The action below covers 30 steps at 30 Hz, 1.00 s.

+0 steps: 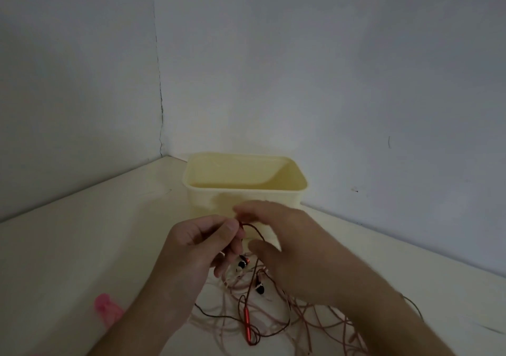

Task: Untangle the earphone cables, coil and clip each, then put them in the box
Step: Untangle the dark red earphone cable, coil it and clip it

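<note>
The pale bench (68, 246) carries a cream box (243, 188) in the corner. In front of the box, the left hand (200, 243) has a pinching grip on a red earphone cable (253, 228); the right hand (284, 235), blurred, seems loosely open. The tangle of cables (273, 317) lies nearer than the box, a pink clip (108, 310) to its left.

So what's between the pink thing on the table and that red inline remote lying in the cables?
In the head view, the person's left forearm crosses between the pink clip and the red remote, with some loose cable strands on the table.
</note>
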Tool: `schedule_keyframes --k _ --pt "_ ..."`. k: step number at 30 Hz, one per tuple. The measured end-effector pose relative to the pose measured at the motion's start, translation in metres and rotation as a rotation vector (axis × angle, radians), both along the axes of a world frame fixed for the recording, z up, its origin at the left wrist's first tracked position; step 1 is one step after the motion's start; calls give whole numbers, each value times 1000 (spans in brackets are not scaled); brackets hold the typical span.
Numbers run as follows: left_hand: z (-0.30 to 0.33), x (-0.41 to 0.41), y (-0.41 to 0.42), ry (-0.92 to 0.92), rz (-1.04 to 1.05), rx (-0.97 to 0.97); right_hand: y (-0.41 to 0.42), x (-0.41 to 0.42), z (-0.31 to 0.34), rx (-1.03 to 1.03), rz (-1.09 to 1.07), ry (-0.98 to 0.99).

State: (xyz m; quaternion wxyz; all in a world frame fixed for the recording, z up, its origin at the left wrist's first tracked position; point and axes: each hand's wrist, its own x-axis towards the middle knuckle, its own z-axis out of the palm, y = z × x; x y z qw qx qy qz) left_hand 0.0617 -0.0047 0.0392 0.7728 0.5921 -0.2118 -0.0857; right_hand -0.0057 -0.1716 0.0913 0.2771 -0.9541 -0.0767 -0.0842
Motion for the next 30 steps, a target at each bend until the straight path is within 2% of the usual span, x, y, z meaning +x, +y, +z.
schedule_keyframes --k 5,8,11,13,17,23,30 --pt "1 0 2 71 -42 -52 -3 8 -9 116 -66 -27" --pt "2 -2 3 174 -180 -91 -9 8 -11 190 -121 -78" --pt "1 -2 5 239 -293 -141 -3 10 -22 226 -111 -61" --pt "1 0 6 239 -283 -185 5 12 -29 240 -80 -33" --pt "5 0 3 221 -124 -226 16 11 -37 142 -77 -14" --pt "9 -3 -2 190 -18 -220 26 5 -32 -79 -75 63" --pt "8 -1 0 158 -93 -201 27 6 -32 -146 -133 79"
